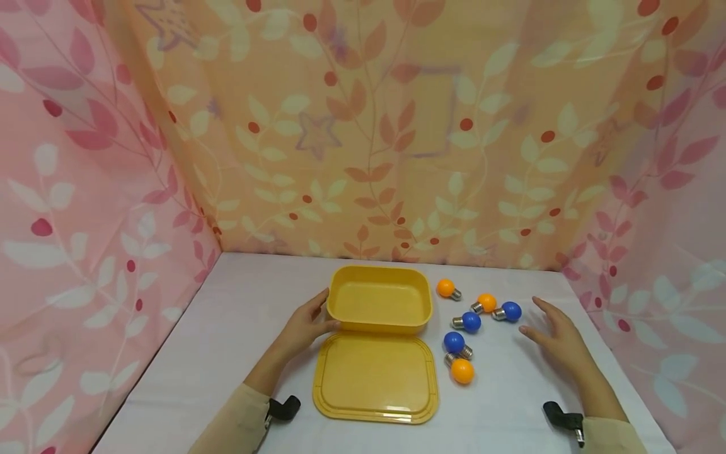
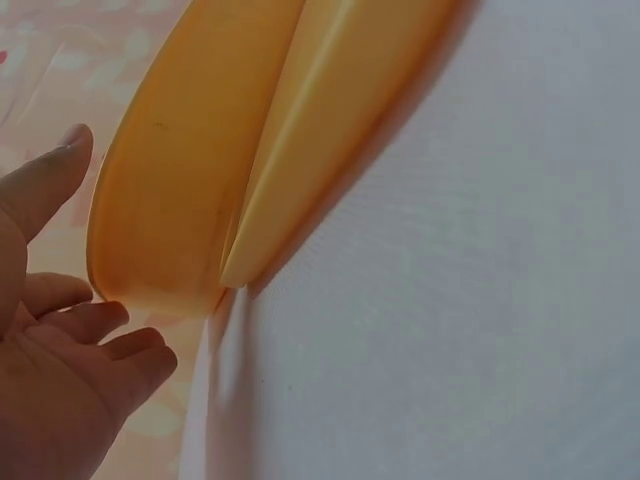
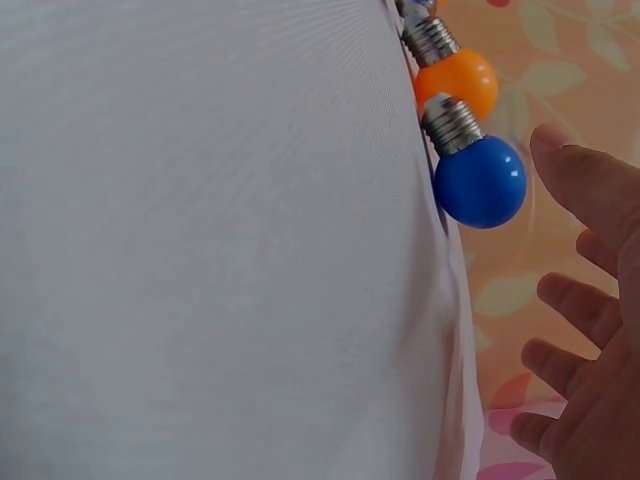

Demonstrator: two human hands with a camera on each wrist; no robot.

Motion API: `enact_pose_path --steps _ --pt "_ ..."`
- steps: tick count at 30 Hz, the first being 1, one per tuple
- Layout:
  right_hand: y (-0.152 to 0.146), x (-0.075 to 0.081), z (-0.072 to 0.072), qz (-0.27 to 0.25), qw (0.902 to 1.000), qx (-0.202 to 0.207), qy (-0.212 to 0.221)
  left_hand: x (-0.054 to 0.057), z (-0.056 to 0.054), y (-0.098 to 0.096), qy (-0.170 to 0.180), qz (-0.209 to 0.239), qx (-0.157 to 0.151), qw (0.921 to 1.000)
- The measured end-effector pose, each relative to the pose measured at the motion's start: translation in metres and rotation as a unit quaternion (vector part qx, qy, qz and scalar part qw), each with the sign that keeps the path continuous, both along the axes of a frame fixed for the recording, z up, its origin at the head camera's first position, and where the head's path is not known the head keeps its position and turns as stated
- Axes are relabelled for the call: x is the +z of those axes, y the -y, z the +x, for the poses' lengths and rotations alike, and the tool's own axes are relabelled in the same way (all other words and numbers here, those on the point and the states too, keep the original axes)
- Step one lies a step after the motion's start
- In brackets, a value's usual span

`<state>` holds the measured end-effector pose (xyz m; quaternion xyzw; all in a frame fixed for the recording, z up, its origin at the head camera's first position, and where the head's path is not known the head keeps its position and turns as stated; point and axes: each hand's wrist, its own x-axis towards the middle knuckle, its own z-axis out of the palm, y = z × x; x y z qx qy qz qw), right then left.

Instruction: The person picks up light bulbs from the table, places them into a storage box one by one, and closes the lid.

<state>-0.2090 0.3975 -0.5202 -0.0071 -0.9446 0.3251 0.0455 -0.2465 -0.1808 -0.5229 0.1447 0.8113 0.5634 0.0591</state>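
A yellow plastic box [image 1: 380,325] stands open on the table, its inside bare. My left hand [image 1: 306,326] is at the box's left side, fingers spread and relaxed, fingertips right at the wall. Flat in front of the box lies its yellow lid [image 1: 375,378]. My right hand [image 1: 558,337] hovers at the right with fingers apart and nothing held. Nearest to it is a blue bulb [image 1: 512,311], also in the right wrist view as a blue bulb [image 3: 481,182] just off the thumb. Beside that one lies an orange bulb [image 1: 486,302].
More bulbs lie right of the box and lid: an orange bulb [image 1: 445,288] at the back, a blue bulb [image 1: 471,322], another blue bulb [image 1: 454,342] and an orange bulb [image 1: 462,371] nearer the front. Patterned curtains [image 1: 368,139] enclose the white table [image 1: 227,315] behind and on both sides.
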Motion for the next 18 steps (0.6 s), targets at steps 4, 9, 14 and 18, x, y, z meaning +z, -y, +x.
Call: enact_pose_path --steps 4,9,14,18 --pt "0.002 0.001 -0.002 -0.005 0.9998 -0.003 0.020 0.000 0.000 -0.002 0.006 -0.003 0.002 1.0000" --pt "0.003 -0.002 -0.005 -0.012 0.9994 -0.006 0.033 0.003 -0.001 -0.005 0.016 -0.016 0.021 0.9995" --pt "0.003 -0.003 -0.011 -0.021 0.9993 -0.003 0.031 0.004 -0.002 -0.006 0.016 -0.022 0.038 0.9989" --pt "0.003 -0.003 -0.015 -0.028 0.9987 -0.004 0.042 0.002 -0.003 -0.007 0.014 -0.022 0.042 0.9988"
